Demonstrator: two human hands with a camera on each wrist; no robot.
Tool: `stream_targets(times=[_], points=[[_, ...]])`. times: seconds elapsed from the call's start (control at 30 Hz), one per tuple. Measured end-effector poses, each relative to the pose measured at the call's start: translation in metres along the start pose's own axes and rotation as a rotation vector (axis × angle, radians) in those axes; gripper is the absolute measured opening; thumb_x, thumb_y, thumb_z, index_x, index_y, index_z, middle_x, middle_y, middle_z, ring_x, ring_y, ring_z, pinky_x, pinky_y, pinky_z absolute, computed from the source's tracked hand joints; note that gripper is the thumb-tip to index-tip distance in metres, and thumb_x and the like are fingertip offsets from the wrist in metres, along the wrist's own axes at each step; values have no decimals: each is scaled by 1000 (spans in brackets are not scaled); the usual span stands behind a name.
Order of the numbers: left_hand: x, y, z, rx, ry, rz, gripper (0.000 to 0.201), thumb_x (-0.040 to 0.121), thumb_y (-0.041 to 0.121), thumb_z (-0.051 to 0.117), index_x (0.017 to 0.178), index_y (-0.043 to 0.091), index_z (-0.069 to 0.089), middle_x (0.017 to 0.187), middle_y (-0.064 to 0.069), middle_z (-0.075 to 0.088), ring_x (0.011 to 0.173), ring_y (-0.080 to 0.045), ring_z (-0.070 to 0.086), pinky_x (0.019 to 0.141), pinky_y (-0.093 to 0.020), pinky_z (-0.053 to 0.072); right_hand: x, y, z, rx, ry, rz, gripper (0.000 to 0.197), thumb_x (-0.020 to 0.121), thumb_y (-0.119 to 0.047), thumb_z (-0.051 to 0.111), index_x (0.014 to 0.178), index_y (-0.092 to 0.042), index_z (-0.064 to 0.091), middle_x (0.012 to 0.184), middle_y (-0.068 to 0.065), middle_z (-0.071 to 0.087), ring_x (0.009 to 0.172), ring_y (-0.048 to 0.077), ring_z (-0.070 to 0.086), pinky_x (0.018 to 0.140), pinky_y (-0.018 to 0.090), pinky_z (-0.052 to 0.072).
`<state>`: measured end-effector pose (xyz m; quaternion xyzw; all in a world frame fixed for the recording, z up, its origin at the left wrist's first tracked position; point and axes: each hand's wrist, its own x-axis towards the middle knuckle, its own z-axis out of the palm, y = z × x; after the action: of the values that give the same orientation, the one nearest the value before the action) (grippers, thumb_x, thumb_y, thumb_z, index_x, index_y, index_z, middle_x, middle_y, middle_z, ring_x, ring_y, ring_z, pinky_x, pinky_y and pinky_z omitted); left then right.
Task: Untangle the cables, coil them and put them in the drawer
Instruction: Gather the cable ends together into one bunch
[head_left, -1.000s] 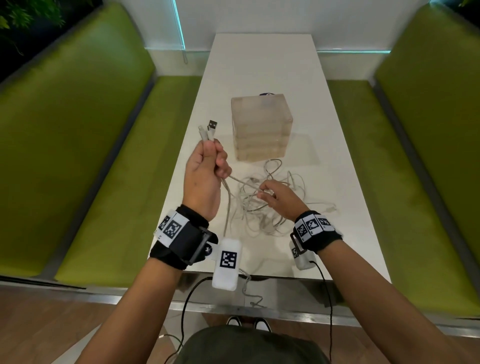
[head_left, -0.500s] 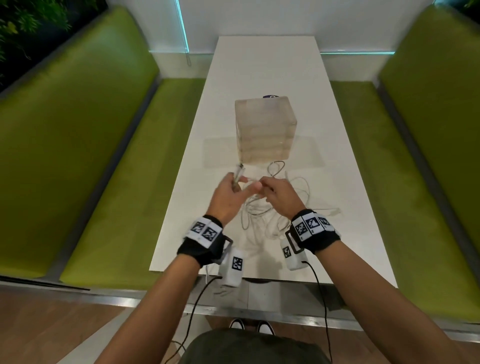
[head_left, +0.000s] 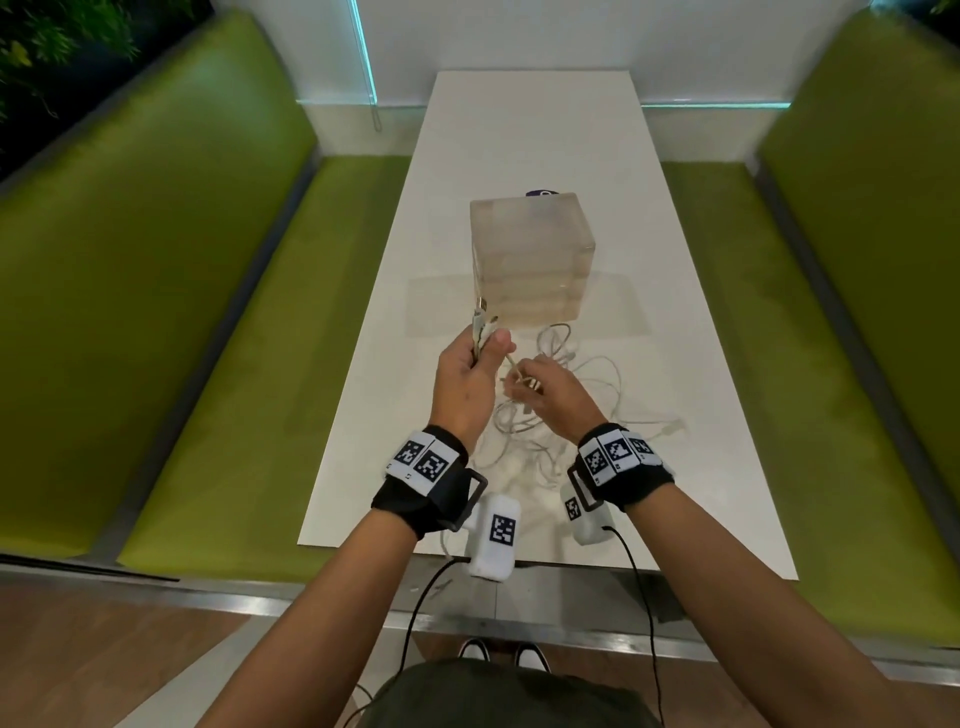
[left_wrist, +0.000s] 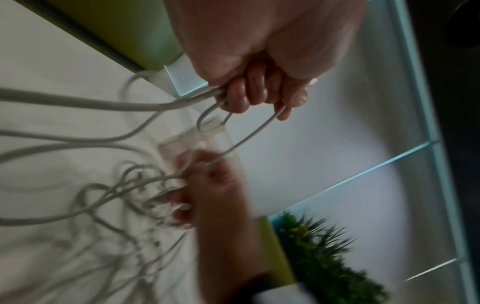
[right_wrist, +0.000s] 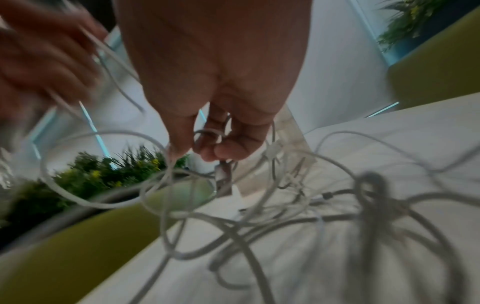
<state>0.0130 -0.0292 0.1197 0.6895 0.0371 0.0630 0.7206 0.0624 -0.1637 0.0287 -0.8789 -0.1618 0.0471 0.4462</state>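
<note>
At mid-frame of the head view, the left hand (head_left: 470, 376) grips a bunch of plug ends upright, fingers (left_wrist: 249, 96) curled round thin, smooth white cords. Just right of it, the right hand (head_left: 550, 400) pinches a connector above the cables (head_left: 587, 395), a loose tangle on the glossy white surface (head_left: 691, 322). Untangling looks underway; next, draw one cord free. A frosted, boxy drawer unit (head_left: 530, 254) stands above, shut.

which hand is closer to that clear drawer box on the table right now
Left. The left hand is raised just short of the drawer box's near-left corner, its grip holding cable ends that overlap the box front. The right hand sits lower and nearer the person, over the cable tangle.
</note>
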Motion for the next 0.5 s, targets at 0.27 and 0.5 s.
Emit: stream_targets(times=[0.27,0.5], points=[[-6,31,-16,-132,69,53,26,99,19,46,75,12,53,46,13,41,44,-3,27,47,-14,30,2,18,2,-276,69,62,15,93,-26,52,91,-13,60,91,-8,48,75,15,52,64,27,37],[9,29,-27,-153,195,-7,30,99,29,46,72,17,49,51,11,34,46,-6,28,46,-21,28,-1,22,-2,-129,42,1,21,96,-23,50,96,-9,65,98,1,61,89,18,56,79,40,47]])
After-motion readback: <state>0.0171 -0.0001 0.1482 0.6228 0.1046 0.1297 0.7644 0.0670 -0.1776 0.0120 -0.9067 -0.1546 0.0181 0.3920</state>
